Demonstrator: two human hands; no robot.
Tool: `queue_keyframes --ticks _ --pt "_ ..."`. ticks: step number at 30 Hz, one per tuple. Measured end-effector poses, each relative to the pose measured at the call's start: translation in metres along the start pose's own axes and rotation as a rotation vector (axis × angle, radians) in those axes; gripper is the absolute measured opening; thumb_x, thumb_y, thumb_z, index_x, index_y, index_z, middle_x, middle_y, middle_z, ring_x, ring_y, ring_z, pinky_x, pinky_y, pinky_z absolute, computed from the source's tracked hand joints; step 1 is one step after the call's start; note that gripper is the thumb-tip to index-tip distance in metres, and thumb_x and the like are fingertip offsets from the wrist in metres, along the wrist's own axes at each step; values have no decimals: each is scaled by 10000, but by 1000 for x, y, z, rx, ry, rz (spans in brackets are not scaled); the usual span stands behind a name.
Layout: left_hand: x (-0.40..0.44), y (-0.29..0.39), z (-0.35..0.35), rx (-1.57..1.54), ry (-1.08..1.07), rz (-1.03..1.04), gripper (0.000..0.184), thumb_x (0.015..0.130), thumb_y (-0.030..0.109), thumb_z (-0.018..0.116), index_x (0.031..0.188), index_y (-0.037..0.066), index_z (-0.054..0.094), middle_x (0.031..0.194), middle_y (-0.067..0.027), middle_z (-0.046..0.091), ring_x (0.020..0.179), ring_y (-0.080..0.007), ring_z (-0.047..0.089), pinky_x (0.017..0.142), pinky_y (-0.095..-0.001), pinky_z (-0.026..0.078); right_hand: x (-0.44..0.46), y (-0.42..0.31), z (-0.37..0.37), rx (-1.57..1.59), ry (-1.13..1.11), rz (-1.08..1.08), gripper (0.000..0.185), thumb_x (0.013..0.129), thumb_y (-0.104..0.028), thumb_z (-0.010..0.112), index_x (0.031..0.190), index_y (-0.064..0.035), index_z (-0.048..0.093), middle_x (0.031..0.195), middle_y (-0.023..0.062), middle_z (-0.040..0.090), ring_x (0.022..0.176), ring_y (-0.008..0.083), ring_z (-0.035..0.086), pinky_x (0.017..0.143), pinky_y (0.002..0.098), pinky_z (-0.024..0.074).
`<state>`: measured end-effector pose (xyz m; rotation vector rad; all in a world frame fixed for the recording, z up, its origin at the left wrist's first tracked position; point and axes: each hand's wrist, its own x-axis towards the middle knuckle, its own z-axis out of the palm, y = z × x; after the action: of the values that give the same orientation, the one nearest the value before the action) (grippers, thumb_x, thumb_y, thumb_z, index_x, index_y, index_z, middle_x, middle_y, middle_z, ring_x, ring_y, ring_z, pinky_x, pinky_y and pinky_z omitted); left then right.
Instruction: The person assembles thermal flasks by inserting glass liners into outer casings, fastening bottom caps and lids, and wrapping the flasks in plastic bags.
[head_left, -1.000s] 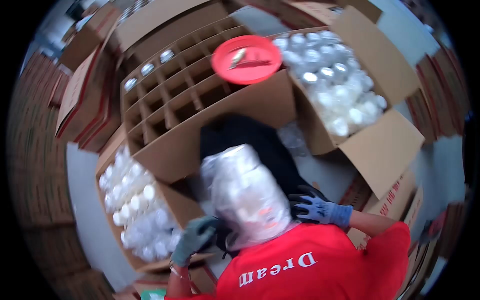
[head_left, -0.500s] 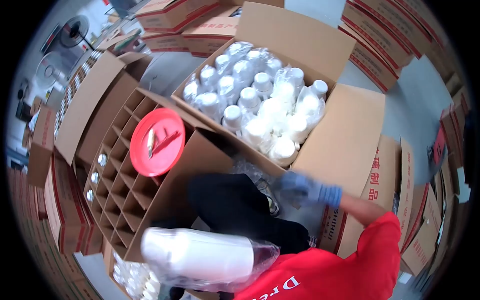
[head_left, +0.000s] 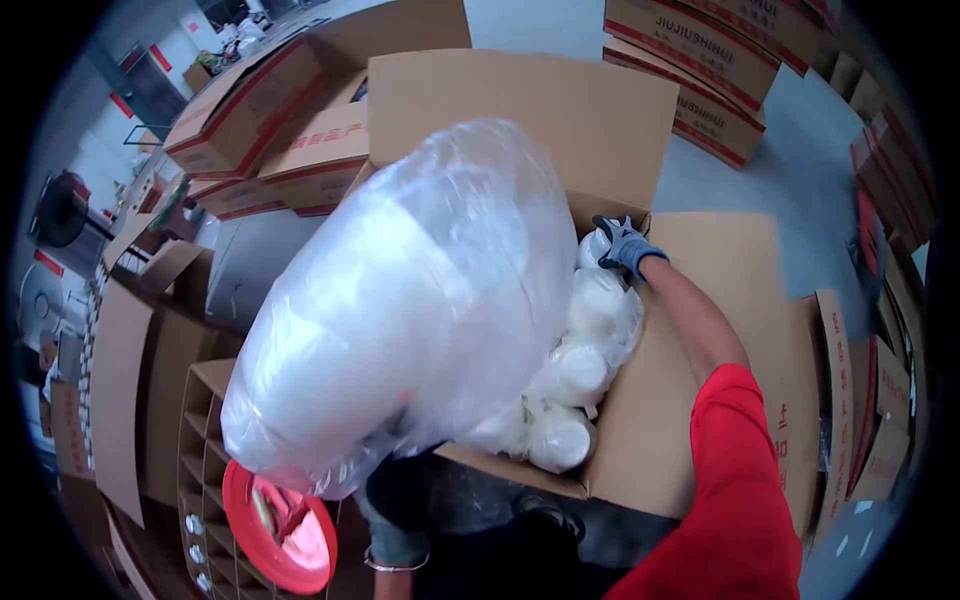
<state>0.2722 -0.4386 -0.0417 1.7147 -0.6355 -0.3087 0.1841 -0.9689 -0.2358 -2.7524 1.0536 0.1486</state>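
Note:
A large white bottle in a clear plastic bag [head_left: 400,290] fills the middle of the view, close to the camera. My left hand [head_left: 400,500], in a dark glove with a bracelet at the wrist, grips it from below; its fingers are partly hidden by the plastic. At the far right corner of an open carton [head_left: 680,400], my right hand [head_left: 625,245] in a grey-blue glove has its fingers closed around the top of a white bottle [head_left: 594,248]. More bagged white bottles [head_left: 580,370] stand along that carton's right side; the big bag hides the others.
A red round tray [head_left: 236,500] with small items rests on a divided carton [head_left: 200,440] at lower left, which holds several silver-topped pieces. Closed cartons [head_left: 690,60] are stacked at the back right, others [head_left: 250,120] at back left. Fans [head_left: 70,210] stand far left.
The bagged bottle has risen from the lower left to the middle, in front of the carton. My right hand has moved up and away, from the carton's near edge to a bottle in its far corner.

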Motion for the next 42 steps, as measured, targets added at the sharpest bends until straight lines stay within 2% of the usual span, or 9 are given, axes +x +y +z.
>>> queue_keyframes --ticks 6,12,14,19,21,24,31,37,42 --pt "63 -71 62 -854 62 -389 343 973 237 510 1258 45 516 1150 -108 600 895 -210 616 790 -318 523 -22 0 -22 119 145 -3 878 585 -284 840 1361 -258 433 1341 225 415 1172 464 506 964 490 481" --pt "69 -154 90 -218 -106 -156 343 977 183 512 1262 -7 525 1188 -127 610 1058 -224 592 908 -344 495 -145 -71 -162 243 460 71 806 642 -159 816 1372 -133 473 1285 184 463 1120 383 534 933 425 493" --pt "82 -118 116 -1042 -16 -462 295 924 88 558 1207 11 589 1164 -131 634 1038 -258 607 919 -357 493 -191 -86 -187 81 708 7 769 658 -149 809 1357 -136 492 1307 204 448 1118 401 534 920 448 489" --pt "150 -101 209 463 -267 715 273 771 -7 598 1022 53 686 927 -144 679 845 -273 640 746 -356 506 -257 -82 -198 -394 1159 -136 708 688 -142 837 1315 -133 509 1360 239 418 1227 430 448 975 519 425" --pt "162 -102 259 81 -424 -149 267 786 39 643 1053 31 657 867 -146 666 715 -254 634 624 -354 489 -274 -85 -194 -280 1138 -143 797 709 -134 830 1390 -137 416 1417 229 362 1288 414 410 1016 513 408" --pt "179 -105 277 121 -648 -238 446 831 92 695 1255 21 577 1095 -107 654 888 -133 643 490 -316 467 -285 -88 -181 -159 1108 -251 896 674 -192 843 1423 -118 357 1401 240 383 1281 402 421 993 504 428" --pt "93 26 84 -807 -281 -484 587 1006 320 478 1500 90 259 1407 -107 431 1225 -293 525 973 -424 493 -304 -127 -158 995 952 -154 1078 579 -310 888 1428 -38 282 1344 165 402 1244 324 449 1032 452 400" --pt "-53 132 -83 -392 182 -133 612 980 383 534 1431 7 364 1393 -136 482 1238 -258 506 1003 -411 454 -376 -236 -213 1976 -405 -58 908 716 -275 827 1426 -86 294 1287 107 426 1198 279 485 1018 434 433" --pt "-204 107 -150 -783 443 -354 505 980 335 564 1318 -36 502 1255 -113 601 1113 -221 586 958 -359 474 -433 -293 -221 969 259 -1195 702 670 -228 853 1271 -67 527 1278 223 492 1114 393 549 909 481 480"
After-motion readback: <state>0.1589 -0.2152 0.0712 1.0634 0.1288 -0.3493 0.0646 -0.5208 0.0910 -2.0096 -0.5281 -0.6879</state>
